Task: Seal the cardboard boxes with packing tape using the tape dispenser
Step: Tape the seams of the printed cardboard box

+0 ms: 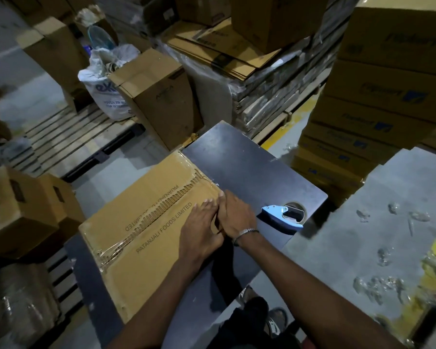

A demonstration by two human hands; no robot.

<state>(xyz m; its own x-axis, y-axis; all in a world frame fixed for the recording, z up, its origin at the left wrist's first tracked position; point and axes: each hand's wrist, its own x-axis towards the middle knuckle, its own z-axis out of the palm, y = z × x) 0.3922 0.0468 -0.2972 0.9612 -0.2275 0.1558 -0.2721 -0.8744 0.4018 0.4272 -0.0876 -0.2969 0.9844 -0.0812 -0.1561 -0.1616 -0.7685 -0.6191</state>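
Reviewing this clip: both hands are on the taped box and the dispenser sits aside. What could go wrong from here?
1. The tape along the box's centre seam looks wrinkled, so it may not bond flat and could lift.
2. The box overhangs the left edge of the dark table; pressure from the left hand and right hand might shift or tip it.
3. The tape dispenser lies near the table's right edge, where the right arm could knock it off.

A warehouse: stacked boxes [378, 102], bundled flat cartons [219, 46] on pallets [68, 137], a concrete floor [363, 222] with a yellow line [285, 127].
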